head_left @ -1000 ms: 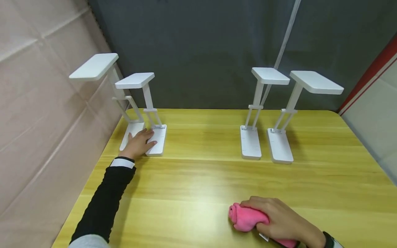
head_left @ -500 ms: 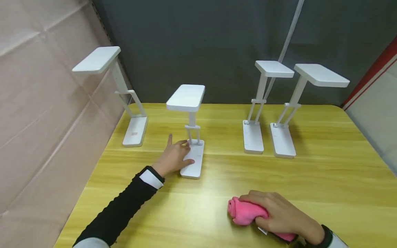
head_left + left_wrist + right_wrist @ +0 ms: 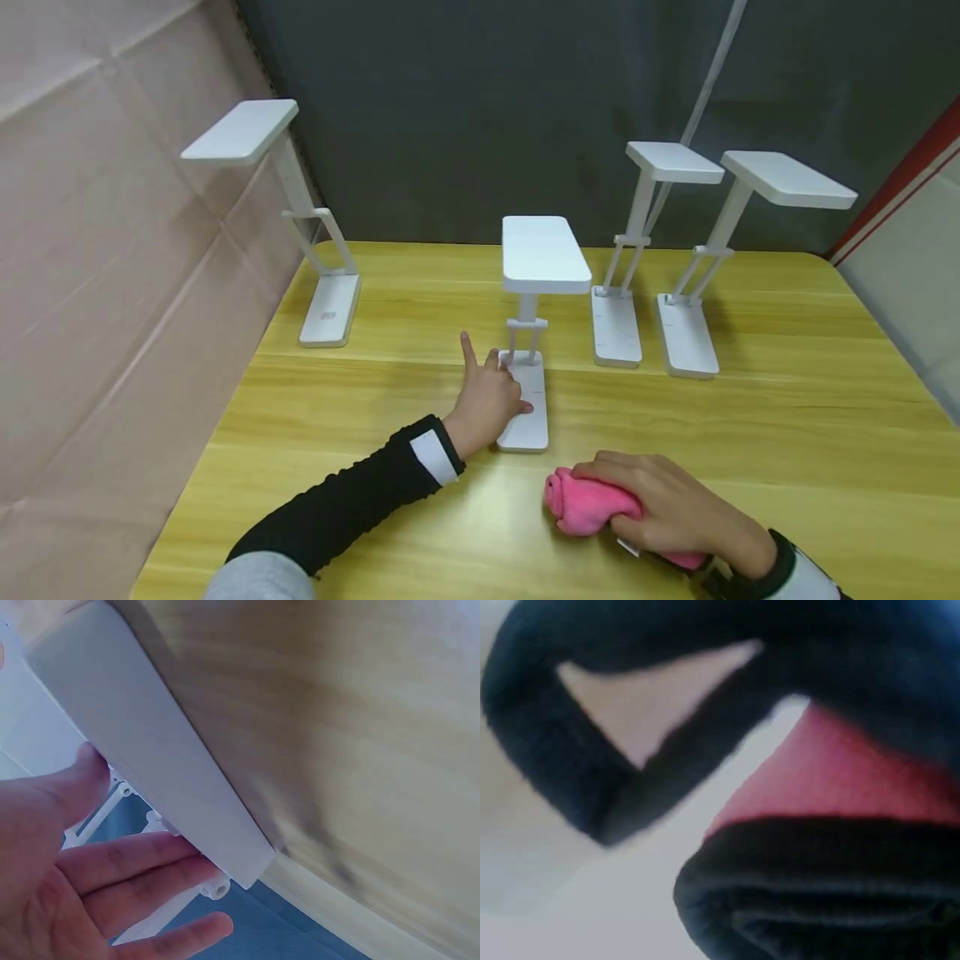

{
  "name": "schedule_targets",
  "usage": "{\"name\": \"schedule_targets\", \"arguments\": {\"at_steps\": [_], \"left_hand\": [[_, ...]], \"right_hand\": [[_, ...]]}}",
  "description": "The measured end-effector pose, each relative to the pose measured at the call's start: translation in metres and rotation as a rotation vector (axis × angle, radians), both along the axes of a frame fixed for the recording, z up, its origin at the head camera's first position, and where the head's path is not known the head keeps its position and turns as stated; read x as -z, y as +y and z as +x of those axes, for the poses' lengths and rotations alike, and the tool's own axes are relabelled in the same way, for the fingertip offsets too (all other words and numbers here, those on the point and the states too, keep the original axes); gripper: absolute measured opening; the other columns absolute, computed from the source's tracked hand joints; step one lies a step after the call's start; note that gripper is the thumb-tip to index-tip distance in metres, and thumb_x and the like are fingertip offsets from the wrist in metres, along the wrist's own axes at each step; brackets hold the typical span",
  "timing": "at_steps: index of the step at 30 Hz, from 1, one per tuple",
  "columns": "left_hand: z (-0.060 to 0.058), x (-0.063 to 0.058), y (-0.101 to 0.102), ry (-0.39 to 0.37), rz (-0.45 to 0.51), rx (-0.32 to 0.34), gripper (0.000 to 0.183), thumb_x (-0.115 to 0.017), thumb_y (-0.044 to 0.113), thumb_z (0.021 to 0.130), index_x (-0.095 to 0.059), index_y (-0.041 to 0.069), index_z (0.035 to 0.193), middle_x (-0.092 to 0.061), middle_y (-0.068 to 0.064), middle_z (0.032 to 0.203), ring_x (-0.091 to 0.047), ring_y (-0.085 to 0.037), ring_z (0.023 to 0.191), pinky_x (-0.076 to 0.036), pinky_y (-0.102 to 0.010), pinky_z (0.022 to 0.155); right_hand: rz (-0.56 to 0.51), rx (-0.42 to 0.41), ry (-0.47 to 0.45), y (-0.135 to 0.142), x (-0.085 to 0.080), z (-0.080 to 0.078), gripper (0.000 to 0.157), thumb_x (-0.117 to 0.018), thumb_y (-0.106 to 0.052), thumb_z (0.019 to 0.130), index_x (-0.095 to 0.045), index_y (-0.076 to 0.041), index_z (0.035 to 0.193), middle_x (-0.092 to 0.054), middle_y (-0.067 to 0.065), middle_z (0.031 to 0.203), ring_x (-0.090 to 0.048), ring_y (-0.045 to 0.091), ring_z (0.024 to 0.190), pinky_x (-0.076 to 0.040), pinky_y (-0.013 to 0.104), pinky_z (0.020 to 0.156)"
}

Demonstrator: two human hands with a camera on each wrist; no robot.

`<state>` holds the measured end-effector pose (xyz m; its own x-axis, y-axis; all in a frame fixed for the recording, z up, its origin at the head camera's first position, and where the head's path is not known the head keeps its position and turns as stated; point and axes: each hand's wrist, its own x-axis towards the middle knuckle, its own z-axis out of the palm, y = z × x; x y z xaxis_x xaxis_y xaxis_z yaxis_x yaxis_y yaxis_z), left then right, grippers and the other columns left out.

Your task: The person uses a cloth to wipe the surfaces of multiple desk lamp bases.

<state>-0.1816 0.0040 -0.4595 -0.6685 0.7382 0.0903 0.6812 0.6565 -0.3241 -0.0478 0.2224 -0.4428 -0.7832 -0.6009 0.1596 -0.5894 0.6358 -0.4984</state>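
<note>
My left hand rests on the base of a white folding desk lamp near the middle of the table, thumb and fingers lying on the base and one finger sticking out to the side. Up close in the left wrist view, straight fingers and the thumb touch the long edge of the white lamp base. On the right, my right hand grips a rolled pink towel against the table. The right wrist view is blurred, with pink towel beside dark fabric.
Another white lamp stands at the table's far left. Two more, a nearer-middle lamp and an outer lamp, stand side by side at the back right. A dark curtain hangs behind the wooden table.
My left hand has slid the lamp from beside the far-left one rightward and nearer, to the table's middle. Its head has turned. The right hand stays on the towel.
</note>
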Motion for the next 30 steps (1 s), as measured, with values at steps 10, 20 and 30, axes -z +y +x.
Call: {"name": "schedule_targets", "arguments": {"at_steps": [10, 20, 30], "left_hand": [[-0.021, 0.009, -0.031, -0.365, 0.255, 0.009, 0.112, -0.056, 0.082, 0.057, -0.032, 0.004, 0.134, -0.042, -0.008, 0.134, -0.032, -0.023, 0.127, 0.002, -0.073, 0.094], [-0.024, 0.015, -0.032, -0.632, 0.139, 0.036, 0.137, -0.060, 0.083, 0.049, 0.006, 0.005, 0.141, -0.001, -0.008, 0.150, 0.000, -0.023, 0.136, 0.001, -0.073, 0.093], [-0.026, 0.010, -0.037, -0.608, 0.191, 0.033, 0.137, -0.062, 0.081, 0.048, 0.004, 0.005, 0.141, -0.005, -0.009, 0.150, -0.004, -0.024, 0.136, 0.002, -0.072, 0.093]], "right_hand": [[0.240, 0.127, 0.074, -0.017, -0.019, -0.068, 0.050, -0.064, -0.022, 0.070, -0.054, -0.018, 0.118, -0.052, -0.005, 0.090, -0.043, 0.005, 0.061, -0.039, 0.022, 0.049], [0.307, 0.239, 0.219, -0.032, 0.014, -0.104, 0.044, -0.062, -0.020, 0.071, -0.058, -0.011, 0.114, -0.051, 0.000, 0.079, -0.041, 0.007, 0.051, -0.037, 0.024, 0.041], [0.182, 0.186, 0.110, -0.036, 0.008, -0.073, 0.042, -0.061, -0.019, 0.067, -0.063, -0.014, 0.108, -0.047, -0.011, 0.075, -0.036, 0.002, 0.050, -0.030, 0.020, 0.039]]}}
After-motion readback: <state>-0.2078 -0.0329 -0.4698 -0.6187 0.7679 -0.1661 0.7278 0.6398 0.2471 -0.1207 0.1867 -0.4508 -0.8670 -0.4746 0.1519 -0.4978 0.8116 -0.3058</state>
